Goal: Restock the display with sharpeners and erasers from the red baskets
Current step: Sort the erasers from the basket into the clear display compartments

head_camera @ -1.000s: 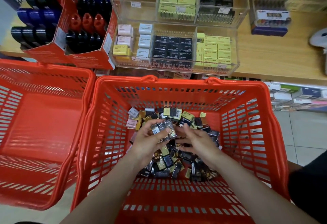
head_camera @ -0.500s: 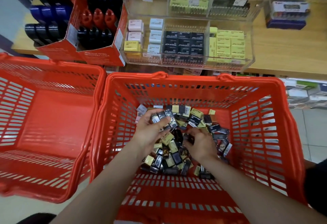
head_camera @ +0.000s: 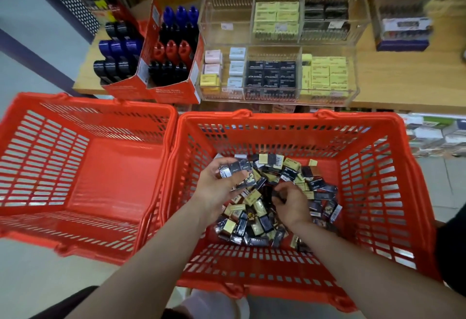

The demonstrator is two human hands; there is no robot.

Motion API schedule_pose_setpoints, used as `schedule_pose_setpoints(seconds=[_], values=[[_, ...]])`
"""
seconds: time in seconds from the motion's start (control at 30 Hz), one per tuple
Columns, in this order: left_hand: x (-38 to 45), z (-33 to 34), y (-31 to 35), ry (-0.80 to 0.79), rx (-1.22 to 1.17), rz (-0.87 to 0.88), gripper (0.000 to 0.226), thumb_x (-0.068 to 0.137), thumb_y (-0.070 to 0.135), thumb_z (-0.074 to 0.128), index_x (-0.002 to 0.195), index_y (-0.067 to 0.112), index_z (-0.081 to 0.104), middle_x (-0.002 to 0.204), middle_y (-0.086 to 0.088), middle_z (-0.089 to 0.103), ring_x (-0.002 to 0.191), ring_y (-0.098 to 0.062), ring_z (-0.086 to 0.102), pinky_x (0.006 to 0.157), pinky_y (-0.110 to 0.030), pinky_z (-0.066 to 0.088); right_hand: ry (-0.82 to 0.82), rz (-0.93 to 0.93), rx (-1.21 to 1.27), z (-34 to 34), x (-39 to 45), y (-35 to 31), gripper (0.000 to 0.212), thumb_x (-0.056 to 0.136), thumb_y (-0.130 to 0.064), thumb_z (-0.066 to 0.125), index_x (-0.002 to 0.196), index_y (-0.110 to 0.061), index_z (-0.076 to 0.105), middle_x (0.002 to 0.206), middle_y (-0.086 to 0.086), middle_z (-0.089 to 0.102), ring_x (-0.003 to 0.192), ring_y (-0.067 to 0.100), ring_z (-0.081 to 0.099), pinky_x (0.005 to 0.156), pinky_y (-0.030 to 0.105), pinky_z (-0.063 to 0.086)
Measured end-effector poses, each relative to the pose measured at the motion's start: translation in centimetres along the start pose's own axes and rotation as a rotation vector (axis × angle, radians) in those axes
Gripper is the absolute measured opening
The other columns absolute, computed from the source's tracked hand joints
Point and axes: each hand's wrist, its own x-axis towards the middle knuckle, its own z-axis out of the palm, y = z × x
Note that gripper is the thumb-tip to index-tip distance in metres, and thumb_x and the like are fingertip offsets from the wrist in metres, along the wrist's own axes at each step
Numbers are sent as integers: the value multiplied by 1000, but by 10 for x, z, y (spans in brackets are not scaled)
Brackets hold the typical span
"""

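Left hand [head_camera: 216,187] grips a stack of dark erasers [head_camera: 234,170]; right hand [head_camera: 290,205] curls into the loose pile in the right red basket [head_camera: 378,217]; the clear display [head_camera: 277,74] lies at twelve o'clock, nearer the left hand.

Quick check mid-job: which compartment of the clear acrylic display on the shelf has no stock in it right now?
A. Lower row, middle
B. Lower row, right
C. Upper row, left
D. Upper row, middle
C. The upper-left compartment of the clear acrylic display shows only its bare ridged floor and a price tag, while the other three hold stacked small boxes.
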Motion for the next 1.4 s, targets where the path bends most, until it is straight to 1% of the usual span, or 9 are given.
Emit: schedule_pose_setpoints(seconds=[0.1, 0.2, 0.3, 0.43, 0.53, 0.63, 0.87, 1.23, 1.4], values=[[-18, 4, 12, -30, 67, 11, 29, 83, 2, 75, 106, 15, 63, 142, -3, 42, 94, -15, 68, 67, -23, 58, -8, 96, 208, -25, -1, -27, 16, 90, -4, 66, 100, -16, 62, 97, -3, 61, 99, 23, 63, 82, 28, 49], [-42, 10, 32, -63, 85, 40, 30, 84, -1, 73, 108, 13, 62, 143, -10, 42, 100, -25, 67, 64, -25, 59, -79, 167, 636, -65, -14, -72, 23, 92, 3, 60, 102, -19, 59, 108, 0, 58, 97, 24, 63, 73, 40, 60], [-72, 21, 62, -88, 82, 99, 30, 85, -3, 71, 108, 12, 60, 137, -18, 50, 101, -32, 68, 65, -30, 61, -157, 132, 873, -119, -41, -125, 25, 90, 7, 62, 109, -9, 61, 110, 9, 61, 86, 22, 69, 64, 31, 60], [-118, 39, 109, -155, 24, 217, 34, 82, 2, 75, 111, 12, 60, 133, -18, 56, 93, -28, 73, 66, -29, 60, -249, -88, 763, -194, -91, -188, 29, 85, 3, 70, 112, -7, 64, 101, 13, 72, 80, 18, 74, 67, 22, 58], [-148, 54, 138, -220, -46, 329, 35, 81, 3, 76, 112, 11, 61, 137, -13, 49, 96, -26, 72, 71, -34, 60, -263, -223, 798, -240, -128, -219, 30, 79, 1, 73, 108, -4, 66, 99, 17, 74, 89, 24, 74, 69, 24, 59], [-166, 72, 157, -303, -122, 404, 36, 83, 4, 75, 113, 11, 58, 123, -19, 64, 93, -28, 73, 73, -34, 60, -206, -330, 831, -267, -151, -236, 30, 77, -6, 75, 105, -1, 67, 92, 16, 75, 91, 25, 74, 73, 26, 60], [-159, 96, 152, -262, -171, 565, 33, 81, 7, 77, 109, 17, 62, 105, -14, 73, 91, -30, 73, 72, -34, 60, -57, -379, 798, -260, -146, -238, 10, 81, -9, 76, 91, -8, 73, 93, 15, 74, 82, 19, 74, 68, 27, 60], [-135, 119, 164, -129, -66, 649, 27, 81, 11, 79, 101, 22, 65, 95, 9, 74, 88, -13, 72, 79, -43, 61, 3, -411, 867, -255, -108, -241, 15, 83, -14, 75, 97, -17, 73, 92, 1, 77, 84, 14, 74, 66, 26, 60], [-121, 132, 168, -148, -87, 588, 27, 82, 9, 77, 103, 20, 64, 106, -8, 72, 95, -26, 71, 75, -37, 61, 68, -448, 806, -254, -92, -237, 22, 87, -12, 72, 105, -22, 67, 91, -3, 73, 80, 14, 74, 63, 19, 57]])
